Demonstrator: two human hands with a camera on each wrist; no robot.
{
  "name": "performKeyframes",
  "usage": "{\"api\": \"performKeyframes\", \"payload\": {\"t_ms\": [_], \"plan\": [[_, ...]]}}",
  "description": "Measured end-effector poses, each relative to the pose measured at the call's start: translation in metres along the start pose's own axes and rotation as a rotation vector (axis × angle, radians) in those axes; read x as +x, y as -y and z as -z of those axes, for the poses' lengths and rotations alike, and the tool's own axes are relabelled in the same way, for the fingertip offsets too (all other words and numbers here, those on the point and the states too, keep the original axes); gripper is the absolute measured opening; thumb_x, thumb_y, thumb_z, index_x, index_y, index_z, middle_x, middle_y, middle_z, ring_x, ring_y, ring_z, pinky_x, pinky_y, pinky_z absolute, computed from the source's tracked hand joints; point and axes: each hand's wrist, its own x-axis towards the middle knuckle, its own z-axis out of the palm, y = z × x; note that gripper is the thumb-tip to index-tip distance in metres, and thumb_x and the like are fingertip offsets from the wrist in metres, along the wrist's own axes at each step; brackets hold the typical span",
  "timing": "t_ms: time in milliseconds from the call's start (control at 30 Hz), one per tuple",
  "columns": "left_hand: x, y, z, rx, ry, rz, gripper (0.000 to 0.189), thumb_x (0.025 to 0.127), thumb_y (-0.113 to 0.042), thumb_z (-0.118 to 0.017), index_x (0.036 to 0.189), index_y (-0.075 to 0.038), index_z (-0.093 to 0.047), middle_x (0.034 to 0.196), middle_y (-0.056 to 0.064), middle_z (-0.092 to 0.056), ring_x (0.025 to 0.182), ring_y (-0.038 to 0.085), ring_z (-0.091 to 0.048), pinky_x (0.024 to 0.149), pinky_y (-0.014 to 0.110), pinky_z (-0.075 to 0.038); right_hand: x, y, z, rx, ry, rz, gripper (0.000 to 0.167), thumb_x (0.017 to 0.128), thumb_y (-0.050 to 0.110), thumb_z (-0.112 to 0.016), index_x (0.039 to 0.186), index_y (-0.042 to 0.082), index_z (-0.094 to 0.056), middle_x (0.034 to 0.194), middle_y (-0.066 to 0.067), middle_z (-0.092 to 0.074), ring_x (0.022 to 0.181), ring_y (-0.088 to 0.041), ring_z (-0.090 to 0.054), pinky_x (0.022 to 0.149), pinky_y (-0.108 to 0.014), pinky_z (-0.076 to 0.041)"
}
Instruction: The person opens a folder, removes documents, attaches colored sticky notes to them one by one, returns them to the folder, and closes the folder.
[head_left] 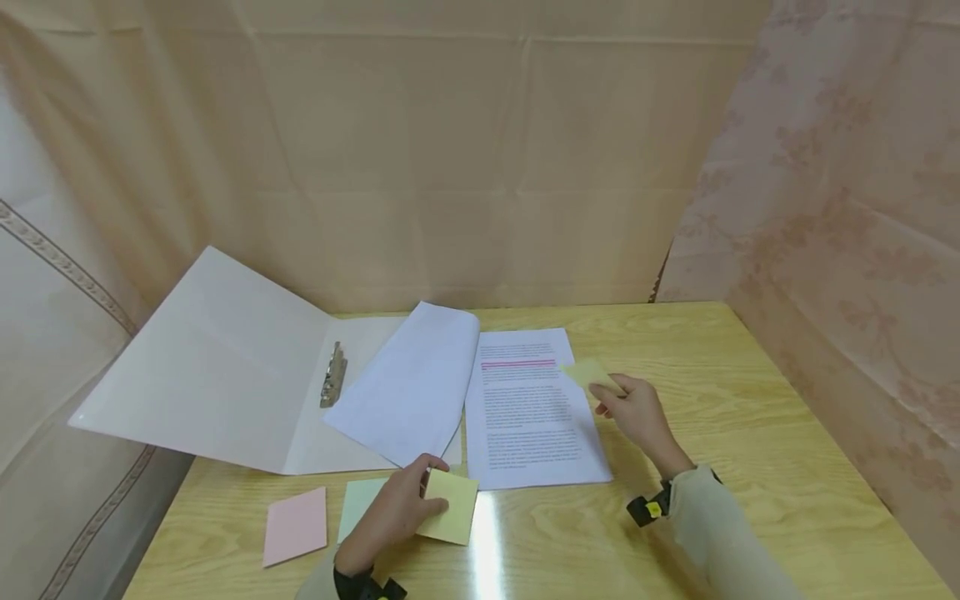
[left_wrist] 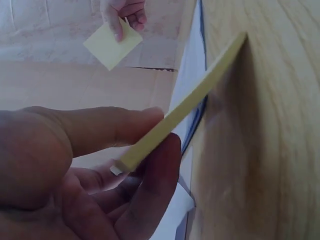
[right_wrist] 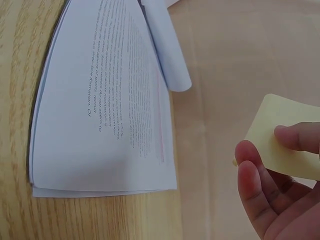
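Note:
My left hand [head_left: 401, 507] pinches a pad of yellow sticky notes [head_left: 452, 507] between thumb and fingers, just above the table's front part. In the left wrist view the pad [left_wrist: 175, 112] shows edge-on, tilted over the wood. A single yellow sticky note [head_left: 590, 374] is pinched in my right hand [head_left: 637, 414], held over the right edge of the printed page [head_left: 528, 417]. That page carries a pink highlighted stripe [head_left: 519, 364] near its top. In the right wrist view the note [right_wrist: 286, 135] is raised clear of the paper, thumb on its face.
An open white folder [head_left: 217, 367] with a metal clip [head_left: 333, 375] lies at the left, its cover tilted up. Turned-over sheets [head_left: 416, 383] curl across it. Pink sticky notes [head_left: 296, 525] and pale green ones [head_left: 358, 504] lie at the front left. A beige curtain [head_left: 480, 167] hangs behind the table.

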Motion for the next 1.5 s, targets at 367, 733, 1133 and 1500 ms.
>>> {"api": "performKeyframes", "payload": {"t_ms": [367,733,1133,1500], "plan": [[-0.008,0.004,-0.007,0.31,-0.123,-0.023,0.036,0.073,-0.015,-0.08,0.104,-0.01,-0.062,0.087,0.005,-0.055,0.067,0.017,-0.047,0.06,0.031,-0.042,0.001,-0.003,-0.003,0.003,0.029,-0.02,0.024,0.094,0.018,-0.063,0.098,-0.006,-0.069,0.07,-0.01,-0.068,0.065,-0.017,-0.059,0.055,-0.023,-0.046],[-0.019,0.01,-0.004,0.348,-0.183,-0.011,0.034,0.071,-0.015,-0.084,0.099,-0.008,-0.067,0.093,0.006,-0.055,0.068,0.013,-0.048,0.059,0.027,-0.042,0.001,-0.006,-0.005,0.013,0.036,0.025,0.021,0.094,0.011,-0.062,0.103,-0.007,-0.068,0.07,-0.014,-0.07,0.065,-0.027,-0.067,0.061,-0.034,-0.056],[-0.027,0.014,0.008,0.402,-0.185,0.005,0.034,0.068,-0.016,-0.085,0.096,-0.008,-0.066,0.088,0.004,-0.053,0.07,0.014,-0.048,0.062,0.029,-0.043,0.002,-0.008,-0.008,0.014,0.045,0.063,0.024,0.094,0.005,-0.06,0.111,-0.01,-0.066,0.078,-0.019,-0.07,0.07,-0.028,-0.067,0.064,-0.038,-0.057],[-0.018,0.005,0.015,0.335,-0.229,-0.024,0.012,0.085,-0.02,-0.073,0.09,-0.011,-0.069,0.082,-0.002,-0.059,0.073,0.01,-0.055,0.065,0.026,-0.047,0.0,-0.005,-0.009,0.018,0.061,0.06,0.028,0.096,0.008,-0.059,0.117,-0.009,-0.065,0.102,-0.026,-0.066,0.075,-0.028,-0.069,0.068,-0.038,-0.058]]}}
